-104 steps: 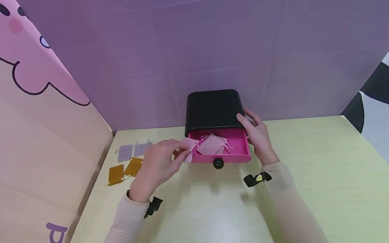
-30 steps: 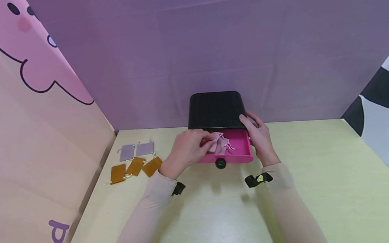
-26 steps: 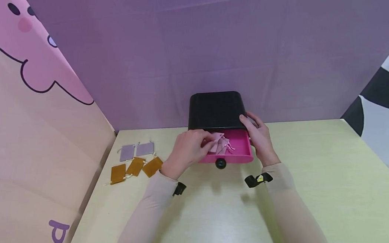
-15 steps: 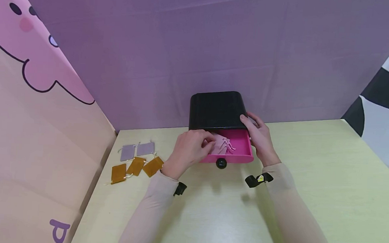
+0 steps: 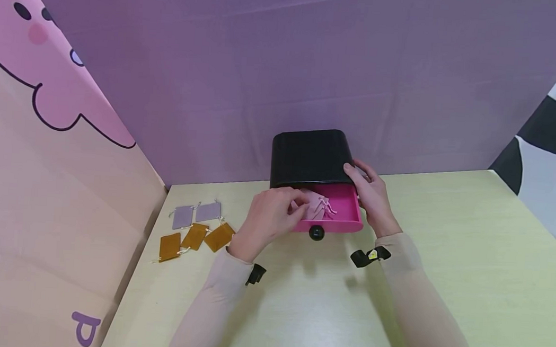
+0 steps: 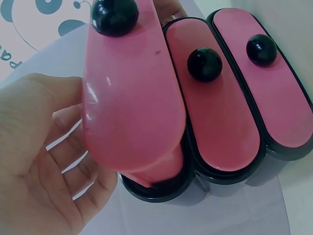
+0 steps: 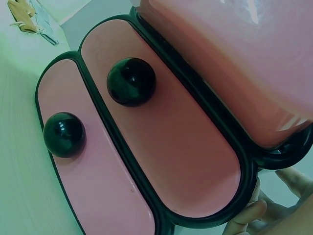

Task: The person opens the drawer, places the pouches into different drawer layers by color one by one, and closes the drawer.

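A black drawer unit (image 5: 312,157) stands at the back of the table, its top pink drawer (image 5: 347,201) pulled out. Several pale pink drawstring pouches (image 5: 316,206) lie in that drawer. My left hand (image 5: 268,215) reaches over its left side with bent fingertips at the pouches; I cannot tell whether they pinch one. In the left wrist view the fingertips are hidden behind the drawer front (image 6: 132,98). My right hand (image 5: 374,200) grips the unit's right side, thumb near the top edge. The right wrist view shows two lower drawers pushed in, including the middle drawer (image 7: 186,161).
Two lilac pouches (image 5: 183,218) and three mustard pouches (image 5: 170,247) lie on the table left of the unit. A purple backdrop (image 5: 313,64) rises right behind it. Printed panels stand at both sides. A round black knob (image 5: 317,232) juts from the drawer front.
My left hand has carried a pink pouch from the drawer's left edge in over the others. The raised pouch by its fingers has since gone down flat. My right hand keeps its hold.
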Demonstrator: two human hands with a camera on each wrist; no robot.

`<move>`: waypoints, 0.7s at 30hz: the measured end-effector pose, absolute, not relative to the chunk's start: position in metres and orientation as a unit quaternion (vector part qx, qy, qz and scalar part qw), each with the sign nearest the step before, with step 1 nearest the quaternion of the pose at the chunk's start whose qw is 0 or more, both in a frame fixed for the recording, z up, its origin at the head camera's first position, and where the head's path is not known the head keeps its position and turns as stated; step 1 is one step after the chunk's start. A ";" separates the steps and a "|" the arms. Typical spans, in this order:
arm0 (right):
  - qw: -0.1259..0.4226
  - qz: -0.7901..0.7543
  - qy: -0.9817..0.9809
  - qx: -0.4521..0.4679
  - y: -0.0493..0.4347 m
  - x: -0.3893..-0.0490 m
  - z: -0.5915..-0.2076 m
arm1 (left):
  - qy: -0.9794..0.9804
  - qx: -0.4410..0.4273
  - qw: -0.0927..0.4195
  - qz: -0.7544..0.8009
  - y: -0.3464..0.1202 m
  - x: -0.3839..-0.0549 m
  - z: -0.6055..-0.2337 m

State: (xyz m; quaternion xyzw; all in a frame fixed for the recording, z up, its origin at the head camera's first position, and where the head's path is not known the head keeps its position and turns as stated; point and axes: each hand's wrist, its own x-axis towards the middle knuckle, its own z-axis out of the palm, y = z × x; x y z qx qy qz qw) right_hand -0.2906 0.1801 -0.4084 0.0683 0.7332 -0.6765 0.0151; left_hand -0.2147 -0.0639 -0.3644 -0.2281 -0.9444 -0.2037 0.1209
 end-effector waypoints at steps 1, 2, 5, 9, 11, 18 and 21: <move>0.015 -0.676 0.734 0.069 0.180 -0.291 -0.409 | -0.944 -0.231 0.125 -0.202 -0.064 -0.213 -0.364; 0.015 -0.674 0.735 0.069 0.180 -0.290 -0.409 | -0.943 -0.233 0.128 -0.202 -0.065 -0.212 -0.364; 0.016 -0.672 0.737 0.071 0.180 -0.290 -0.408 | -0.940 -0.241 0.135 -0.201 -0.066 -0.206 -0.363; 0.016 -0.671 0.738 0.072 0.179 -0.289 -0.407 | -0.934 -0.253 0.143 -0.205 -0.067 -0.198 -0.363; 0.016 -0.670 0.738 0.071 0.179 -0.289 -0.407 | -0.931 -0.258 0.150 -0.210 -0.067 -0.193 -0.363; 0.017 -0.669 0.740 0.070 0.179 -0.288 -0.407 | -0.918 -0.273 0.180 -0.225 -0.068 -0.179 -0.368; 0.017 -0.667 0.741 0.071 0.179 -0.288 -0.407 | -0.914 -0.280 0.183 -0.229 -0.068 -0.175 -0.371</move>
